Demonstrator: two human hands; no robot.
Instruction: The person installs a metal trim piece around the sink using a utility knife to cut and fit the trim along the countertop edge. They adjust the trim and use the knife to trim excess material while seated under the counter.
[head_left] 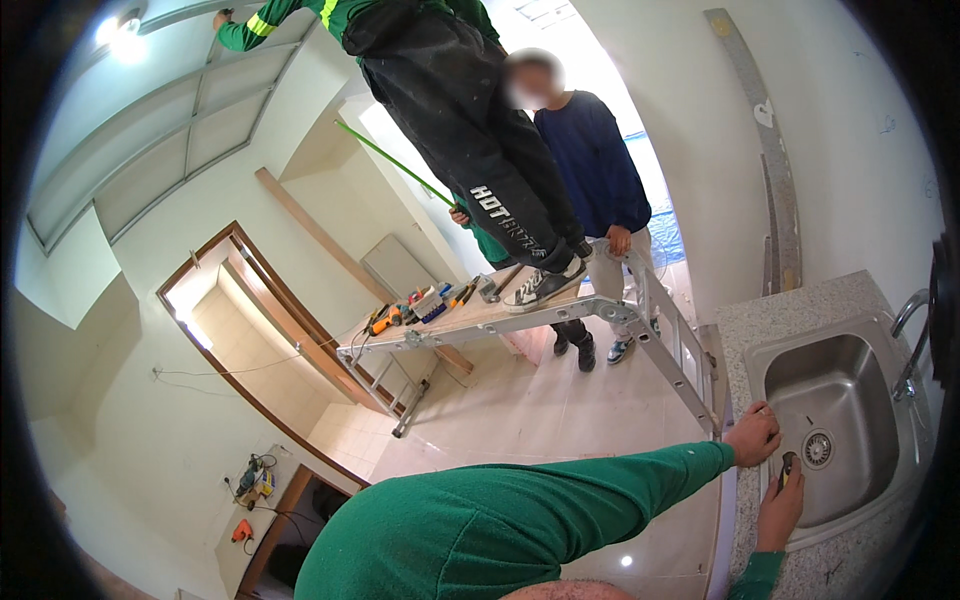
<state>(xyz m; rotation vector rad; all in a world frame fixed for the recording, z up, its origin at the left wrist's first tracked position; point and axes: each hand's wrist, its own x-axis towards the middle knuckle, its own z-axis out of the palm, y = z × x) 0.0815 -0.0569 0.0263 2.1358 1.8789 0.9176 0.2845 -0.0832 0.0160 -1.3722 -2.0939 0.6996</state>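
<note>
My left arm, in a green sleeve, stretches across to the steel sink (768,372) at the right. At the sink's near left rim, my left hand (753,436) is closed with its fingertips pressed together; whatever they pinch is too small to make out. Just below it, my right hand (781,507) is wrapped round a small dark tool with a hint of yellow (788,466), its exact kind unclear. Both hands are close together but apart, over the sink's edge. A small dark sliver (809,420) lies in the basin near the drain (818,448).
A speckled stone counter (735,345) surrounds the sink, with a curved tap (908,315) behind. A person (470,130) stands on a metal work platform (490,328) that holds several tools; another person (595,170) stands beside it. A desk (262,530) with power tools is at the lower left.
</note>
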